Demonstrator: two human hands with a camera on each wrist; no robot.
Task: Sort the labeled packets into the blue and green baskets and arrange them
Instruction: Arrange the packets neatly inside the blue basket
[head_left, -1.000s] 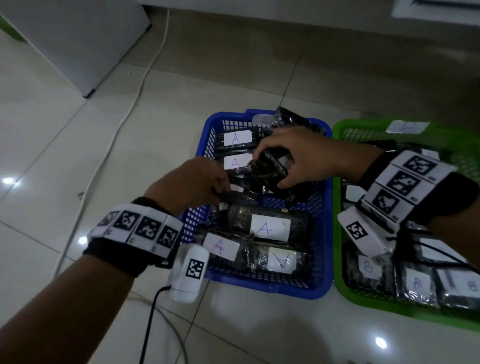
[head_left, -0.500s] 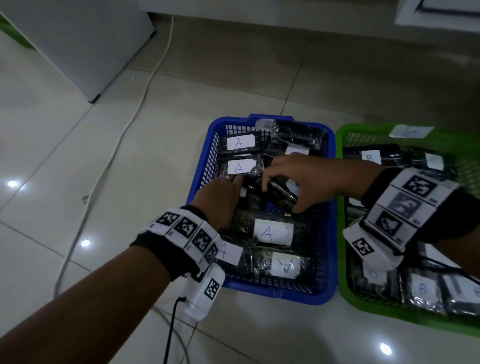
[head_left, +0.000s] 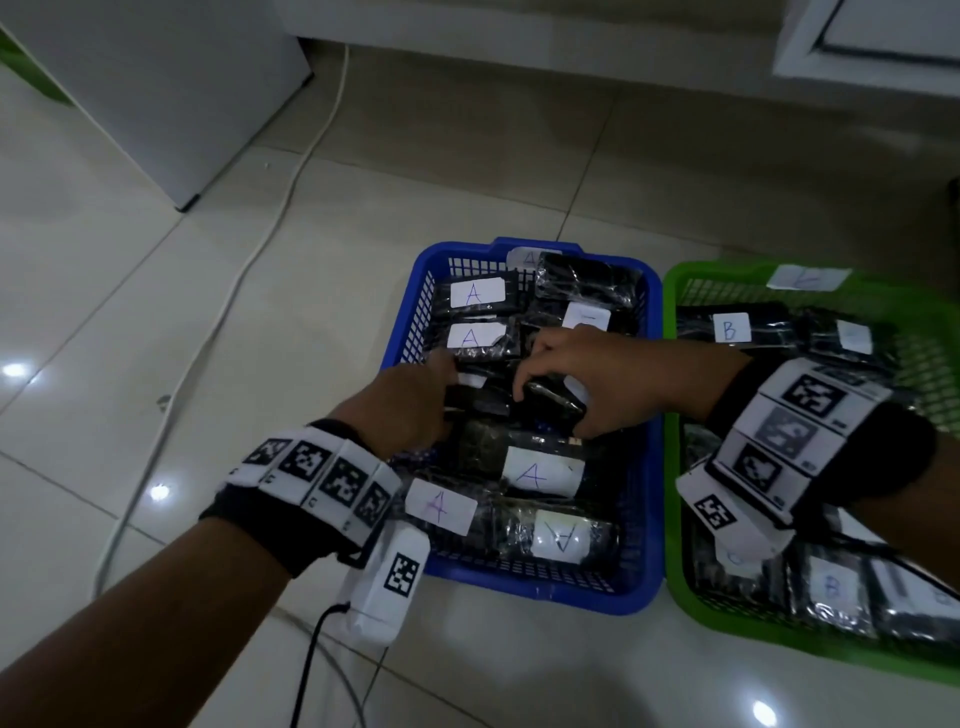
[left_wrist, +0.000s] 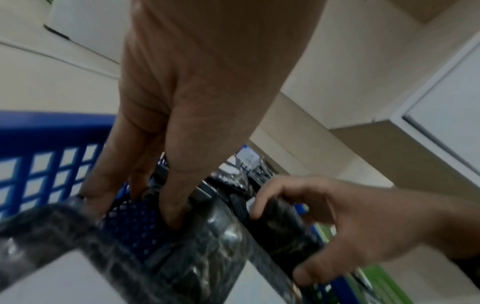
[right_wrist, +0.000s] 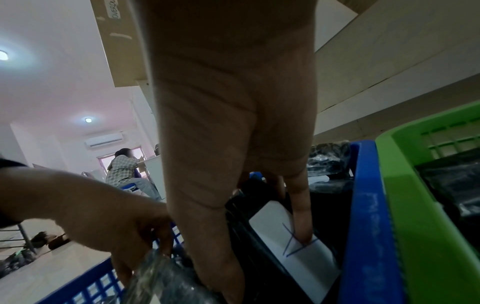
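Observation:
The blue basket (head_left: 644, 525) holds several black wrapped packets with white "A" labels (head_left: 535, 474). Beside it on the right, the green basket (head_left: 675, 587) holds packets labeled "B" (head_left: 730, 328). My right hand (head_left: 558, 415) grips a black packet (head_left: 545, 400) low in the middle of the blue basket. In the right wrist view its thumb and a finger pinch that packet's "A" label (right_wrist: 298, 263). My left hand (head_left: 452, 384) reaches into the basket's left side. Its straight fingers (left_wrist: 174, 205) press down among the packets there, next to the held packet (left_wrist: 285, 230).
Both baskets stand on a glossy tiled floor. A white cable (head_left: 249, 260) runs across the tiles left of the blue basket, and a white cabinet (head_left: 156, 93) stands at the far left. A seated person (right_wrist: 124, 170) is far off in the right wrist view.
My right hand has lowered the packet from above the packets down into the blue basket. My left hand has moved forward and deeper into the basket's left side.

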